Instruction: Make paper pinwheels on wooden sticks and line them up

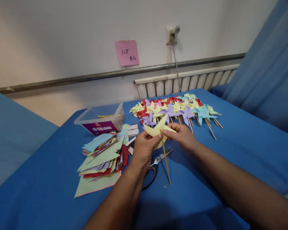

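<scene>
Left hand point(144, 147) and right hand point(182, 135) meet above the blue bench point(242, 150), fingers of both closed on a yellow paper pinwheel point(158, 129); its wooden stick point(166, 163) slants down from between them. Scissors point(156, 164) lie just below the left fingers. Finished pinwheels point(177, 110) lie beyond the fingers; cut paper stack point(100, 156) lies left.

A craft room: a blue table point(242, 150) full of paper pinwheels point(175, 110), cut coloured paper point(102, 156) and scissors point(156, 164).
</scene>
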A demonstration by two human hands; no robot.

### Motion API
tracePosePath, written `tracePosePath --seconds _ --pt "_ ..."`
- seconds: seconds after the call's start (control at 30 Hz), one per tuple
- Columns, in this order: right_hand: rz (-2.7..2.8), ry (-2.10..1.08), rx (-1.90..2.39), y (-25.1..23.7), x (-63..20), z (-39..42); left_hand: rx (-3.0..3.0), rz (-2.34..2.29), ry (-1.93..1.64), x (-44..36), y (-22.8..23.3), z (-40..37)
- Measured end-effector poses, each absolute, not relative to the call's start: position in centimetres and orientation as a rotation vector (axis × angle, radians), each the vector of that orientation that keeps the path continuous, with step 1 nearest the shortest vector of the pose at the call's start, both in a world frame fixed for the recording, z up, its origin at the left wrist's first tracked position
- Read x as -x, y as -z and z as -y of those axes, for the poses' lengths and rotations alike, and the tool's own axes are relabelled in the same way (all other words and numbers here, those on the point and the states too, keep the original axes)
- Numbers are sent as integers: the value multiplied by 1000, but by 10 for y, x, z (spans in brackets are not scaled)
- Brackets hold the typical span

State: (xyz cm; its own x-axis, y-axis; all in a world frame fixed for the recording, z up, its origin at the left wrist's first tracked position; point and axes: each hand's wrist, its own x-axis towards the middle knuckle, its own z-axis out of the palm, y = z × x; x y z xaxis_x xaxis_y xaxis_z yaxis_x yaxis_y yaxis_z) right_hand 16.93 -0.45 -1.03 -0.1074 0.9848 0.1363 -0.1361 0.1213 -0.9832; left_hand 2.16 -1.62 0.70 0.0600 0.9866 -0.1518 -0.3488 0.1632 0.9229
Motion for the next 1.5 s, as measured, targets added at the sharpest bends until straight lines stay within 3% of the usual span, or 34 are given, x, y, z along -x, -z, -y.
tracePosePath --seconds 0.37,1.5 --pt "1081 -1536 909 6 -160 -2 -791 -954 -1163 -20 -8 13" --pt "1061 -1669 881 27 -169 0 -718 -969 -1048 -20 -2 13"
